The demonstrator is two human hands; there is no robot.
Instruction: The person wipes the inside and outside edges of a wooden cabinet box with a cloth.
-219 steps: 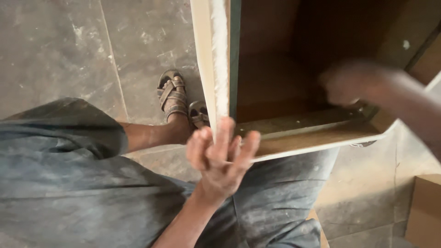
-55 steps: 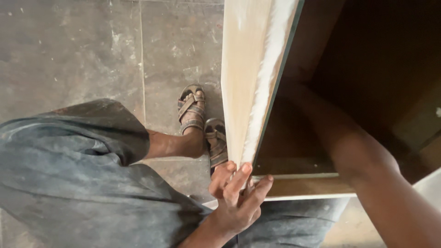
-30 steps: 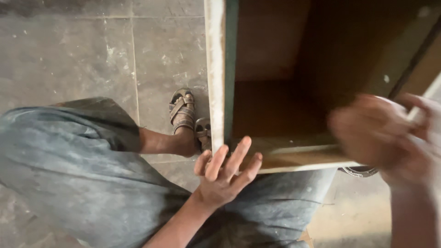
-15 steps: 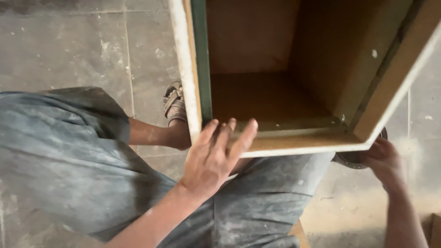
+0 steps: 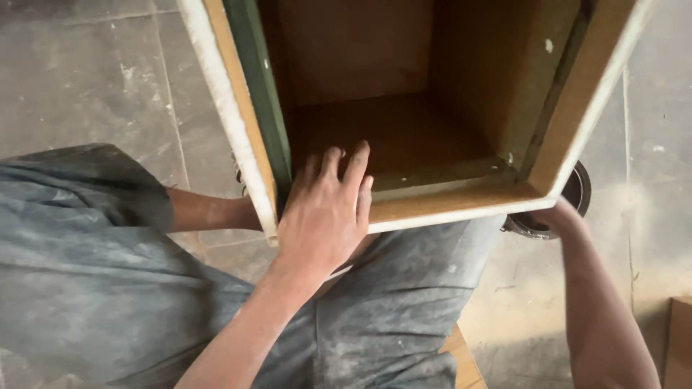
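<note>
Pressing flat with left hand (image 5: 324, 212), fingers spread and grasping nothing, on near rim of open wooden box (image 5: 432, 209) at 12 o'clock over lap, steadying it; right hand (image 5: 559, 216) at 3 o'clock reaching beneath toward dark round object (image 5: 580, 191), grip hidden, cannot tell.

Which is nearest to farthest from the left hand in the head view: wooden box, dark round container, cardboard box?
1. wooden box: touching, the left hand lies on its front edge.
2. dark round container: right of the box, by the right hand.
3. cardboard box: far right edge of view.
</note>
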